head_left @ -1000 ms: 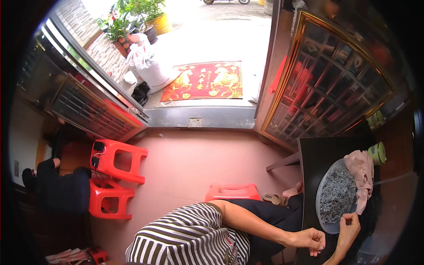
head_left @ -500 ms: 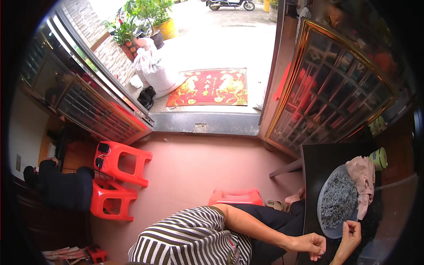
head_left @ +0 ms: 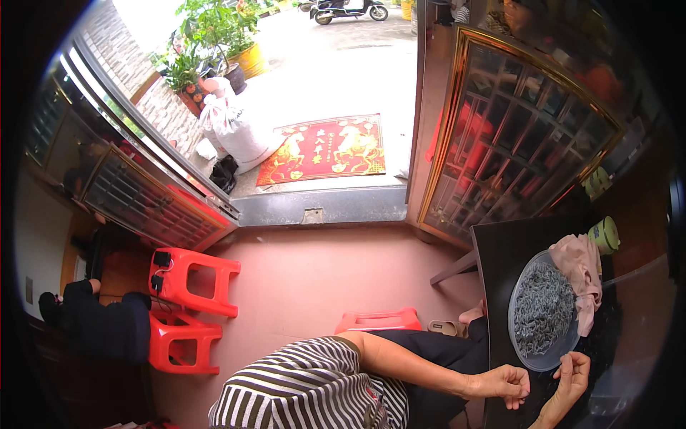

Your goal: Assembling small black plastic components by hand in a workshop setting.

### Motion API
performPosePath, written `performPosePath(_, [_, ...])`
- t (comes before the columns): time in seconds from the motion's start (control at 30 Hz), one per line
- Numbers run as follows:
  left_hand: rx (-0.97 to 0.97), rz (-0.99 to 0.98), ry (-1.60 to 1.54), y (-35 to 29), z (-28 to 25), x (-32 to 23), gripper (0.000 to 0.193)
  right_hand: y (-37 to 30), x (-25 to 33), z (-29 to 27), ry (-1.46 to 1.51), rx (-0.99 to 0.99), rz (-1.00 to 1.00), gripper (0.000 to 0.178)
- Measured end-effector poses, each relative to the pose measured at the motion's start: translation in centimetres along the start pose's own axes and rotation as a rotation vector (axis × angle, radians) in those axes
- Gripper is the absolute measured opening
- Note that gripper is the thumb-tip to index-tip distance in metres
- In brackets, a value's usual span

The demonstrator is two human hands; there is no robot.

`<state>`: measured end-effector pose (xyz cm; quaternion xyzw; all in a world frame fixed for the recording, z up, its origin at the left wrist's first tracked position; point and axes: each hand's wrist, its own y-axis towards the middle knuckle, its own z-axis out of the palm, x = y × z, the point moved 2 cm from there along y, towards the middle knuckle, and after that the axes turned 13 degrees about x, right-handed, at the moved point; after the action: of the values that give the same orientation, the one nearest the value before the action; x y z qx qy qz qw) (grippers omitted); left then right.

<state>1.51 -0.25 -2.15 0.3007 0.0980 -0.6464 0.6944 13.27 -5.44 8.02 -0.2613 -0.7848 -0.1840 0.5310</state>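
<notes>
My left hand [head_left: 506, 385] is closed beside the tray's near left edge, fingertips pinched together. What it holds, if anything, is too small to make out. My right hand [head_left: 569, 382] is at the near rim of a round tray, thumb and fingertips pinched; anything between them is likewise too small to see. Heaped in the grey plastic tray [head_left: 514, 336] are many small, thin, dark grey pieces [head_left: 544, 307], whose kind I cannot tell. A crumpled pale pink cloth [head_left: 582, 272] lies over the tray's far right edge.
The tray stands on a black table [head_left: 500, 243], with a green lidded container [head_left: 604, 236] behind the cloth. Red plastic stools [head_left: 227, 268] stand at left, another stool [head_left: 379, 319] ahead. Glazed doors [head_left: 522, 136] flank the doorway; a red mat [head_left: 321, 150] lies outside.
The whole view has shifted a little. My right hand has drawn back slightly from the tray's heap toward its rim. My left hand stays pinched in nearly the same place.
</notes>
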Motion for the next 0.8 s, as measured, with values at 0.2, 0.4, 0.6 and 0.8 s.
performPosePath(0.2, [-0.037,-0.024,-0.043,-0.1,0.0,-0.3,0.012,-2.5,2.2,0.8,-0.14,-0.017,0.013,0.017])
performPosePath(0.4, [-0.074,-0.03,-0.097,0.4,1.9,-0.4,0.011,-5.9,2.0,0.8,-0.077,-0.082,-0.008,0.013])
performPosePath(0.6, [-0.001,0.014,-0.075,1.3,2.8,0.7,0.017,-9.7,2.4,1.0,-0.091,-0.281,0.023,0.014])
performPosePath(0.8, [-0.09,0.085,-0.006,1.4,0.8,-2.6,0.009,-7.3,0.1,1.7,0.055,-0.254,0.059,0.01])
